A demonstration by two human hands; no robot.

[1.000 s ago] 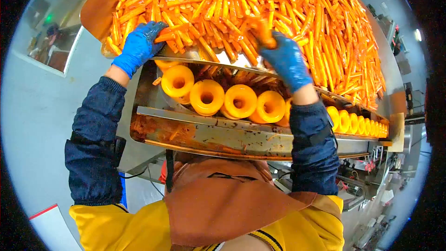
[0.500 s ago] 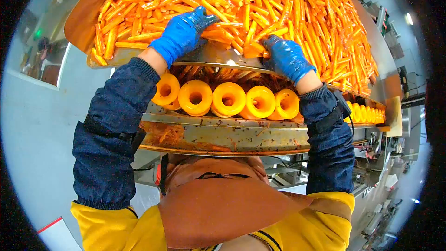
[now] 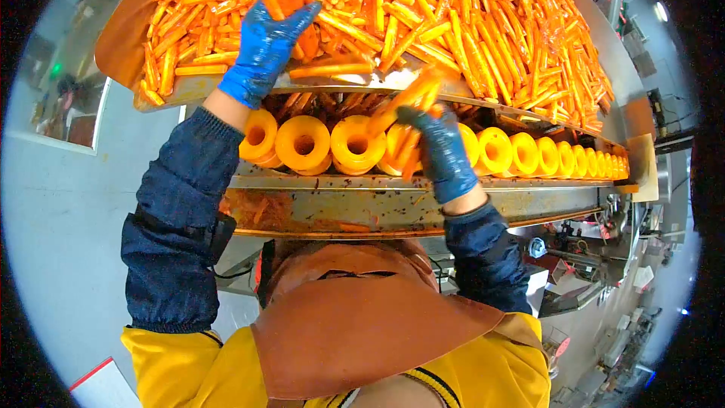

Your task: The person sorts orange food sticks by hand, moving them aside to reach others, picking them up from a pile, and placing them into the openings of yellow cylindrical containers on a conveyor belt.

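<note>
Dropping from the tray's front edge since a moment ago, the right hand (image 3: 440,153) is now closing its fingers around a few orange sticks (image 3: 404,117) over the yellow funnels (image 3: 355,143). Farther back, the left hand (image 3: 264,49) is gripping sticks on the heaped metal tray (image 3: 124,38).

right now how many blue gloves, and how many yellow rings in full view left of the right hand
blue gloves: 2, left hand and right hand
yellow rings: 3
total: 5
sticks: too many to count
</note>
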